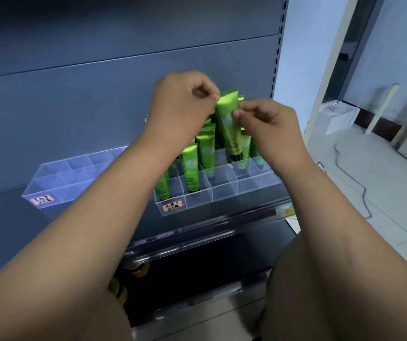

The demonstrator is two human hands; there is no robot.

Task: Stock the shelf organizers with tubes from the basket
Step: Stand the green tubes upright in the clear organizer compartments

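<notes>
A green tube (230, 130) with a black cap hangs cap-down over the back row of the right clear organizer (224, 193). My left hand (185, 104) pinches its top crimped edge, and my right hand (264, 116) pinches its side a little lower. Several more green tubes (191, 166) stand upright in that organizer's left and back compartments. Its front right compartments hold nothing. A second clear organizer (57, 183) sits to the left on the same shelf with no tubes in it. The basket is out of view.
Both organizers carry red-bordered labels (172, 206) at the front. The grey shelf back panel (99, 94) rises behind. A lower shelf holds yellow-capped items (139, 269). To the right lie tiled floor, a cable (365, 190) and a white box (337, 116).
</notes>
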